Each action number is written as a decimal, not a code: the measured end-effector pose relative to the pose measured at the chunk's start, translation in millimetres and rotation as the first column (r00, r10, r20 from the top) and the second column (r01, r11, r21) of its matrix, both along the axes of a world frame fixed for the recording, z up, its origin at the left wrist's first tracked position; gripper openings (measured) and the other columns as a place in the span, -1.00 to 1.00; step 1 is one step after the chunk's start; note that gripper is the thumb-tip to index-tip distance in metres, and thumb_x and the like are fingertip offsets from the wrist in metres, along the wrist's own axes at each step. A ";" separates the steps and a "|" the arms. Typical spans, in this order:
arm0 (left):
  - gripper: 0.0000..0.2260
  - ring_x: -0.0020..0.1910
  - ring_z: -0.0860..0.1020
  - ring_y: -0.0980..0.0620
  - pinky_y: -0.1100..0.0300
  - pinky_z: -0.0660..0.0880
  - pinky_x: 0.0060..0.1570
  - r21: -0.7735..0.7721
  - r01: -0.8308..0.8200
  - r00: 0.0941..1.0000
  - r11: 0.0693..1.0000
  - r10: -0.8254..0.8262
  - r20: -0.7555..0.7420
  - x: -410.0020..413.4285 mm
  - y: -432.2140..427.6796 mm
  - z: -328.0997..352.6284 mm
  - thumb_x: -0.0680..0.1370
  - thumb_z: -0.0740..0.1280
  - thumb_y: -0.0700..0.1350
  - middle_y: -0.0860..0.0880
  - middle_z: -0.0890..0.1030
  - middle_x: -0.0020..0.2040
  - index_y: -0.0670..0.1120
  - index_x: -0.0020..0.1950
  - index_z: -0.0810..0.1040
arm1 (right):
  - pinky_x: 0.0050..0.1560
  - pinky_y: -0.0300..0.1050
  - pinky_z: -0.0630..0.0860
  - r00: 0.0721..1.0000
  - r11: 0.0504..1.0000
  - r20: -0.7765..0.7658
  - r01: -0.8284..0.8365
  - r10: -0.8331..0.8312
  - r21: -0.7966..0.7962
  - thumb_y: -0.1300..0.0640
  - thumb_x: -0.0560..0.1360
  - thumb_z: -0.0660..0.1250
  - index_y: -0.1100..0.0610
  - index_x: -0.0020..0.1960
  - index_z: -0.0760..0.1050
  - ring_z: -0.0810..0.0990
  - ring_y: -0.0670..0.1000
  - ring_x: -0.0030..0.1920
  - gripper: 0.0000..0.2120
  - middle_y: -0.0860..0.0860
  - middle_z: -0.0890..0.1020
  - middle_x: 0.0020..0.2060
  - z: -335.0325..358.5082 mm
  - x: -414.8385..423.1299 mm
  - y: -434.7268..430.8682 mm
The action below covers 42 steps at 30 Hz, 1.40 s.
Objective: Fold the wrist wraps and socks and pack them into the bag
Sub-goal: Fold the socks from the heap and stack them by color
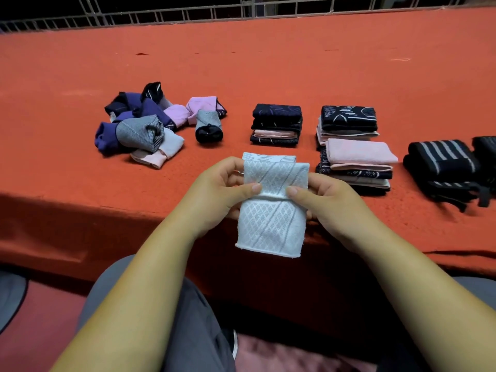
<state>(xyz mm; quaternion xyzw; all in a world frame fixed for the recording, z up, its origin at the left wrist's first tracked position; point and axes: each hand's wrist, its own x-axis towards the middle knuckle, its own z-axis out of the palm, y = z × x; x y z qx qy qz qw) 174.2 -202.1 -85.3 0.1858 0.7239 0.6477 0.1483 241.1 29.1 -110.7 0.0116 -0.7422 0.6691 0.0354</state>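
Single head cam, wide-angle, pitched forward and down. Table [268,63] fills the frame, near edge close at 6 o'clock, railing [252,9] far at 12.

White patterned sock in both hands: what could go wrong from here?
1. The white patterned knit sock hangs past the near edge of the orange cloth-covered table; if the left hand or right hand loosens, it may drop to the floor.
2. Only the thumbs pin the fold, so it may spring open.
3. The pink-topped stack of folded socks sits close beside the right hand, layers uneven; a nudge could topple it.
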 end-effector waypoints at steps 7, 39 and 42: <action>-0.72 0.10 0.68 -0.19 -0.05 0.65 0.08 0.148 -0.059 0.998 0.987 0.057 0.015 -8.1 -1.9 -7.0 0.59 0.43 -0.35 -0.29 0.68 0.18 -0.09 0.24 0.67 | -0.18 0.05 0.53 0.998 0.998 -0.004 -0.062 0.062 -0.020 0.21 0.66 0.39 0.03 0.24 0.69 0.54 -0.02 -0.26 -0.79 0.04 0.72 -0.12 3.4 -0.8 2.5; -0.69 0.26 0.67 -0.18 -0.02 0.60 0.29 0.216 0.055 0.987 0.975 -0.086 0.134 3.1 6.2 0.1 0.63 0.39 -0.23 -0.23 0.69 0.27 -0.23 0.38 0.60 | -0.01 0.11 0.66 0.996 1.000 -0.087 -0.011 0.012 0.006 0.26 0.65 0.39 0.06 0.38 0.59 0.74 0.10 0.10 -0.68 0.00 0.76 0.17 -2.8 -3.4 -7.1; -0.72 0.27 0.67 -0.20 -0.12 0.59 0.33 0.176 0.047 0.984 0.983 -0.076 0.163 2.1 4.5 0.7 0.66 0.39 -0.13 -0.18 0.70 0.27 -0.15 0.36 0.63 | 0.07 -0.08 0.62 0.993 0.999 -0.111 -0.039 0.036 -0.018 0.31 0.65 0.38 0.10 0.40 0.58 0.72 0.00 0.16 -0.65 0.00 0.75 0.22 -2.7 -5.6 -6.6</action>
